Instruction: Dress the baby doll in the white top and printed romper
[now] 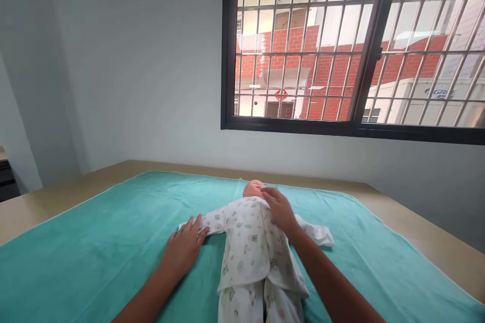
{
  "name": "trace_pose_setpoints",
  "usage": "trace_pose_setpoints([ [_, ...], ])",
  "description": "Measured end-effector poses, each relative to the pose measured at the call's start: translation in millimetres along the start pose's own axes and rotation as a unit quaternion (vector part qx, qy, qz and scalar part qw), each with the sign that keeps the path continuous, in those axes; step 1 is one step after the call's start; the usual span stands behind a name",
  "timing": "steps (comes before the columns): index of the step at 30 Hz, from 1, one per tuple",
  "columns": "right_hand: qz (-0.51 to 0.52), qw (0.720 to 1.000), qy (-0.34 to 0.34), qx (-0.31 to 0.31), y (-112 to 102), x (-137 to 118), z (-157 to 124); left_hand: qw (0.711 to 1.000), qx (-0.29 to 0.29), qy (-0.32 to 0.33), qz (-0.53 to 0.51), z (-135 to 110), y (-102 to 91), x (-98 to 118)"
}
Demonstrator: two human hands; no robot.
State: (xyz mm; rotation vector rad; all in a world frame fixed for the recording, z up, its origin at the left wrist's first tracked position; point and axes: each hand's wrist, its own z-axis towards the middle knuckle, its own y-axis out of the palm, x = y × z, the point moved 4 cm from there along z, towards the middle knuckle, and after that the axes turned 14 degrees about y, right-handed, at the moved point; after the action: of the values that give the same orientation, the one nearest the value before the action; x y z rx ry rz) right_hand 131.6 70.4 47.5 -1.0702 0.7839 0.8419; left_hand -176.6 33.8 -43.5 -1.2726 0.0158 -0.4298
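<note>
A baby doll [252,189] lies on its back with its head toward the wall. It wears a white printed jacket [244,242] and matching trousers [240,305], sleeves spread out to both sides. My left hand [185,245] lies flat with fingers apart over the cuff of the sleeve on the left. At the doll's neck and chin, my right hand [279,209] reaches across the upper chest, its fingertips at the collar. Whether those fingers pinch any cloth is hidden from this side. The sleeve on the right [320,234] rests on the blanket untouched.
Under the doll a teal blanket [125,227] is spread over a beige table [413,222]. A grey wall [151,60] rises behind the table. Above it is a dark-framed window [295,125] with metal bars. Part of a dark object [7,181] shows at the far left.
</note>
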Motion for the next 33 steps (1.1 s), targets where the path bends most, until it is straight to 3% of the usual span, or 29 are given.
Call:
trace_pose_setpoints([
  [3,-0.062,0.991,0.041,0.11,-63.7,58.1,-0.8,1.0,0.017,-0.001,0.008,1.6,2.7,-3.6],
  [5,-0.138,0.966,0.097,0.194,-110.1,104.6,-10.7,1.0,0.025,0.006,0.018,2.4,3.8,-2.2],
  [6,-0.171,0.953,0.126,0.217,-129.5,125.5,-17.1,0.999,0.029,0.012,0.023,2.9,3.8,-0.4],
  [8,-0.198,0.945,0.182,0.188,-153.4,158.8,-27.9,0.998,0.039,0.033,0.025,3.8,2.7,5.3],
  [12,-0.152,0.96,0.212,0.102,-155.0,177.2,-35.1,0.992,0.071,0.104,-0.01,4.0,-1.0,17.3],
  [17,-0.047,0.969,0.196,0.139,-144.0,175.0,-29.7,0.982,0.101,0.145,-0.065,3.7,0.9,14.9],
  [22,0.022,0.96,0.206,0.191,-156.8,191.7,-29.9,0.978,0.112,0.156,-0.086,4.4,4.9,5.7],
  [28,-0.039,0.943,0.214,0.251,-186.7,201.4,-35.6,0.981,0.08,0.167,-0.062,3.9,10.3,0.3],
  [33,-0.146,0.938,0.205,0.239,-187.3,200.9,-39.2,0.981,0.084,0.167,-0.05,3.5,10.9,-0.5],
])
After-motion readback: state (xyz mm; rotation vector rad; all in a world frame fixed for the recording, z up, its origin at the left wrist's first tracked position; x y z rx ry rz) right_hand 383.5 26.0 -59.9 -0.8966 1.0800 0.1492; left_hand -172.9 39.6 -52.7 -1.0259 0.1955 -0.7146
